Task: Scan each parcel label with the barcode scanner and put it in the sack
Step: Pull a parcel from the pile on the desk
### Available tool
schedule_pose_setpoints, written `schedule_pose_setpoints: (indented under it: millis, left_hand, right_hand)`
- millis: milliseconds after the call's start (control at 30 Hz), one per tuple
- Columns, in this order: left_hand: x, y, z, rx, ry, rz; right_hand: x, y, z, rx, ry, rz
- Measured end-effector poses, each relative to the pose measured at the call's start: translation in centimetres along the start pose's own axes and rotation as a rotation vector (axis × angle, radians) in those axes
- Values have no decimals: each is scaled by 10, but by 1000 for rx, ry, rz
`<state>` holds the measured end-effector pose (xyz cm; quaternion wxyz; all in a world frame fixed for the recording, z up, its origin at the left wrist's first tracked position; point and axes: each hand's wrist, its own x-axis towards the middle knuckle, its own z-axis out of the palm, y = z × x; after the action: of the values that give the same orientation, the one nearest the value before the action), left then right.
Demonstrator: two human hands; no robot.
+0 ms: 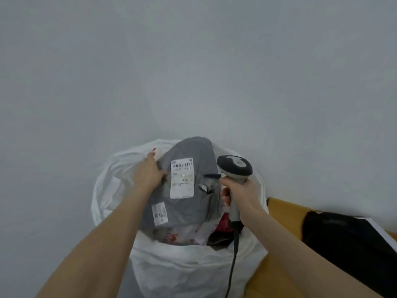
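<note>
The left hand (pixel 150 173) grips the parcel (pixel 189 209) at nine o'clock over the sack (pixel 182 267); the right hand (pixel 242 201), at three o'clock, clasps the scanner (pixel 234 168).

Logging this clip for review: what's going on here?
A person's left hand holds a grey parcel by its edge over the open mouth of a white sack, with its label facing up. The right hand grips a barcode scanner beside the parcel. In the sack lie other parcels.

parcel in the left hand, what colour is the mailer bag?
Grey, with white labels; the head view shows the parcel held over the white sack.
</note>
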<state>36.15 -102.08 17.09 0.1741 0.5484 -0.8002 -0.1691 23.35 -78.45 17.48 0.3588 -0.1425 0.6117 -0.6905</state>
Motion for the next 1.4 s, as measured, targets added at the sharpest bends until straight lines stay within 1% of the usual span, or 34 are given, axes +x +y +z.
schedule_pose_setpoints:
  millis: [33,67,133,200,233,300,333,433,600,667,733,833,933,1000,1033,1100,1200,1333,1400]
  left_hand:
    - [-2,-3,15,105,5,10]
    - [-6,1,31,168,13,56]
    - [-17,19,57,210,-28,205]
    - [-24,37,75,175,-171,316]
    - [-23,39,82,174,-267,330]
    - [-15,31,93,232,-426,297]
    - [-10,24,98,274,-460,269]
    - [2,12,112,317,-458,220]
    - [15,25,120,288,-464,233]
    - [18,35,114,221,-425,245]
    - [14,53,107,136,-345,250]
    - [-2,97,101,29,-150,290]
    - [-30,157,105,-63,52,497]
    - [-60,199,117,-116,114,672]
    - [-78,219,128,-124,108,756]
    - [-117,253,159,-104,-11,874]
    - [-172,284,218,12,-338,924]
    - [-236,293,305,167,-787,797]
    - [-269,293,343,228,-943,699]
  right_hand:
    - [5,7,6,-5,8,31]
    - [10,13,9,-10,27,54]
    - [18,22,14,-22,71,76]
    - [23,25,15,-27,98,81]
    - [25,25,16,-30,107,82]
    - [28,25,15,-44,129,82]
    - [29,24,13,-49,140,77]
    - [29,20,-2,-46,168,68]
    - [24,20,-36,22,250,69]
    - [21,21,-48,41,277,73]
    - [17,23,-61,54,289,84]
    - [9,24,-80,99,281,99]
    - [-1,24,-108,131,326,116]
    - [-9,31,-138,142,385,136]
    - [-12,35,-155,156,413,155]
    - [-22,45,-194,198,469,204]
    - [-37,57,-255,241,550,246]
    - [-51,74,-333,229,701,288]
    - [-56,82,-366,208,757,310]
